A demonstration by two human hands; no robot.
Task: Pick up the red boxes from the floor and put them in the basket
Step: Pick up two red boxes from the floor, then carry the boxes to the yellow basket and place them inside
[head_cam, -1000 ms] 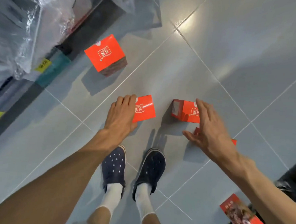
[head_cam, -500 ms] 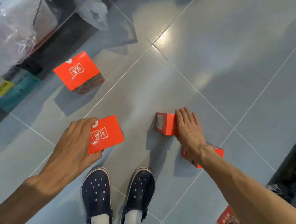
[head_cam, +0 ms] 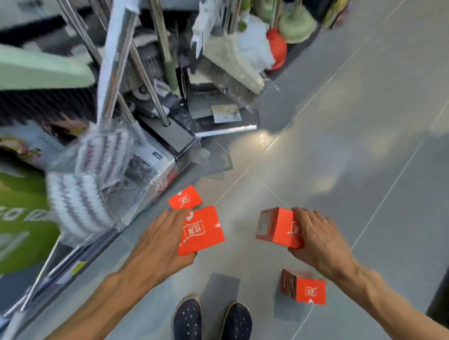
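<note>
Far-left display: a green carton (head_cam: 12,226) stood at the left edge, blurred; its lettering could not be read.
Mop head: a white-and-grey striped mop head (head_cam: 87,186) in clear wrap hung just right of the carton, on a steel pole (head_cam: 114,70).
Cleaning stock: brooms (head_cam: 231,63), more steel poles and a red plunger (head_cam: 276,47) stood at the far centre, along the edge of the grey tiled floor (head_cam: 349,150).
Left hand: the left hand (head_cam: 159,242) held a flat red box (head_cam: 202,231) clear of the floor, thumb under the near edge and fingers curled round the left edge.
Box on floor, far: a second red box (head_cam: 185,200) lay on the tiles just beyond the held one, beside the wrapped stock.
Shoes: two dark blue perforated clogs (head_cam: 211,325) stood near the bottom centre.
Right hand: the right hand (head_cam: 318,239) gripped a red carton (head_cam: 277,227) by its right end, fingers spread over the top and thumb at the near side; the carton was raised off the floor.
Box on floor, near: a third loose red box (head_cam: 304,289) sat on the tiles below the right hand, well apart from it.
Basket: not seen in this view.
</note>
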